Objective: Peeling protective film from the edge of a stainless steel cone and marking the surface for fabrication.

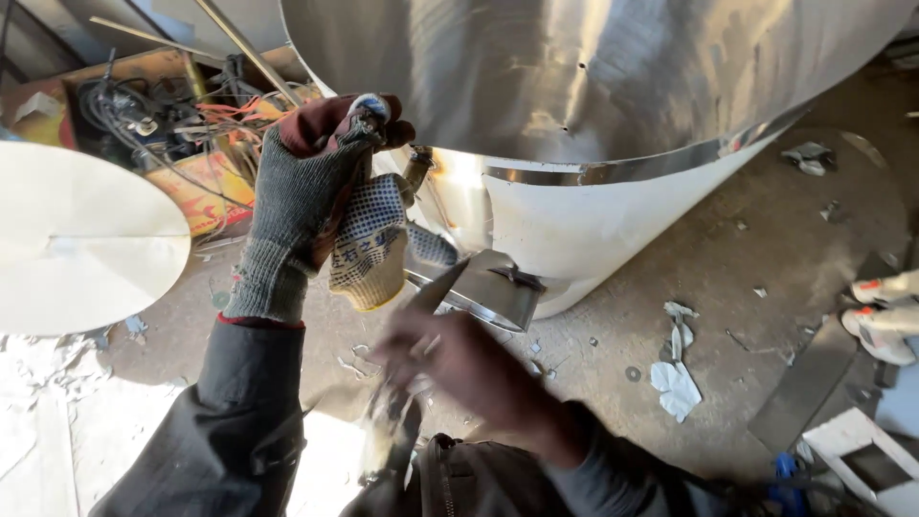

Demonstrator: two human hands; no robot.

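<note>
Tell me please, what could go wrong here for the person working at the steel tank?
1. The right hand is bare, close to the metal bracket under the steel tank; its edge might cut skin.
2. The left hand pinches a loose dotted glove; this may weaken its grip, so something could slip.
3. Paper scraps and tangled wires lie on the floor; someone could trip.

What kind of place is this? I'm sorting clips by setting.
Most likely a metal fabrication workshop: a large stainless steel tank stands on a gritty concrete floor strewn with scraps, and a box of tangled wires sits behind the gloved left hand.
</note>
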